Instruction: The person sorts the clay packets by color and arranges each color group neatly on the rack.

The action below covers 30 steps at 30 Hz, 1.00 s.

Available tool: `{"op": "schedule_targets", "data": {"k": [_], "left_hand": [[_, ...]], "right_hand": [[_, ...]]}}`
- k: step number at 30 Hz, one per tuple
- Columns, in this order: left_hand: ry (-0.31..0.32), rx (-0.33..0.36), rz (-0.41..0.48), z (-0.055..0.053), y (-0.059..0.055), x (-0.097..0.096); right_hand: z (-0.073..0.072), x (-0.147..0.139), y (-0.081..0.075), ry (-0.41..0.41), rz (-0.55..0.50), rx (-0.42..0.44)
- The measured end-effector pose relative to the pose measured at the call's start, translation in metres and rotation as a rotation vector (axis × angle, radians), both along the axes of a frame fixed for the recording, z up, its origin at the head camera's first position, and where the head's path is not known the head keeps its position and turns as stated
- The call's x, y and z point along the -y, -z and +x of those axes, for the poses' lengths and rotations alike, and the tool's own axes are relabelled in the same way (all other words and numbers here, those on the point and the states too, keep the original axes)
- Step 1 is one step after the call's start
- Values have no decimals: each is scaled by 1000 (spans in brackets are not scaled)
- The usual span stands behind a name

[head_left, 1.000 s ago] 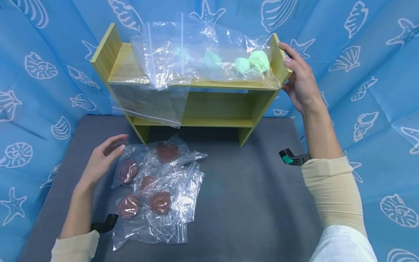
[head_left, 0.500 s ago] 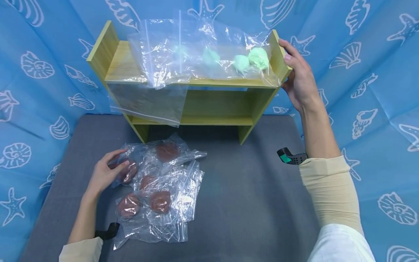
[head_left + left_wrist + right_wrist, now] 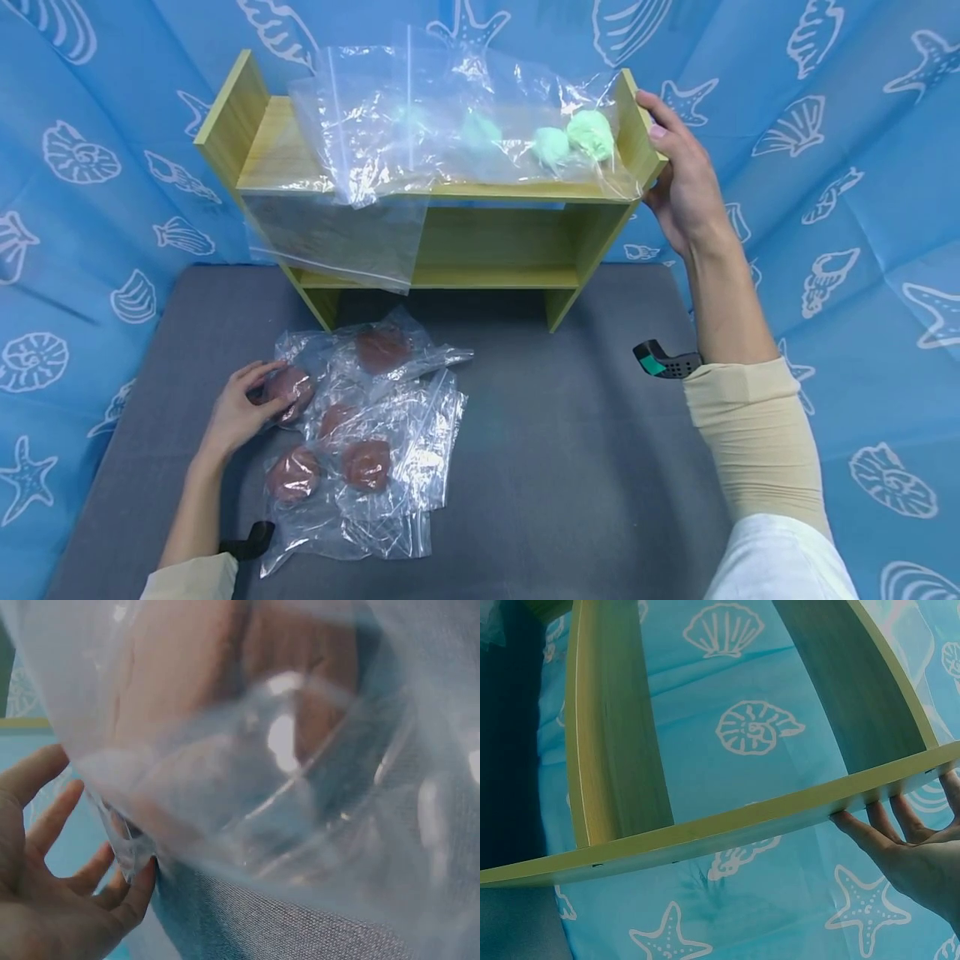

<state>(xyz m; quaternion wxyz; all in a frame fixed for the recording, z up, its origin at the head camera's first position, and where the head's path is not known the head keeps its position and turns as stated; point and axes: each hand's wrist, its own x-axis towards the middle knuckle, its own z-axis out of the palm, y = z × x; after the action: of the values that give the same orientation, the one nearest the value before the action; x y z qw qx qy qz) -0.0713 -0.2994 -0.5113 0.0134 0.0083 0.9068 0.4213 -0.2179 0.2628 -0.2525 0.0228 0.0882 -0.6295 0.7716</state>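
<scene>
My left hand (image 3: 234,421) has its thumb and fingers round a reddish-brown ball (image 3: 290,390) in a clear plastic bag on the grey table. In the left wrist view its fingertips meet the edge of the clear bag (image 3: 285,817). More bagged brown balls, such as one lower ball (image 3: 294,475), lie close beside it. My right hand (image 3: 692,183) touches the outer side of a yellow-green wooden shelf (image 3: 600,242), fingers fairly straight. In the right wrist view the fingertips press along the side panel (image 3: 727,832).
On the shelf's top board lie clear zip bags (image 3: 375,125) with pale green lumps (image 3: 591,135). One flat bag (image 3: 337,237) hangs over the front. A blue shell-print curtain (image 3: 840,250) encloses the back and sides of the grey table (image 3: 555,442).
My left hand has come down and right onto the upper-left bagged ball, its thumb and fingers closing round it. The right hand stays at the shelf's side.
</scene>
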Motion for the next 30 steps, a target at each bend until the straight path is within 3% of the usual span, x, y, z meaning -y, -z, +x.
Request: {"op": "schedule_targets", "data": {"k": [5, 15, 21, 30], "left_hand": [[22, -3, -78, 0, 4, 1], [7, 29, -168, -2, 10, 1], [27, 55, -194, -2, 5, -3], [30, -70, -195, 1, -1, -9]], "right_hand": [[0, 1, 0, 2, -34, 7], [0, 3, 0, 2, -48, -12], [1, 4, 1, 4, -47, -13], [0, 5, 3, 8, -51, -30]]}}
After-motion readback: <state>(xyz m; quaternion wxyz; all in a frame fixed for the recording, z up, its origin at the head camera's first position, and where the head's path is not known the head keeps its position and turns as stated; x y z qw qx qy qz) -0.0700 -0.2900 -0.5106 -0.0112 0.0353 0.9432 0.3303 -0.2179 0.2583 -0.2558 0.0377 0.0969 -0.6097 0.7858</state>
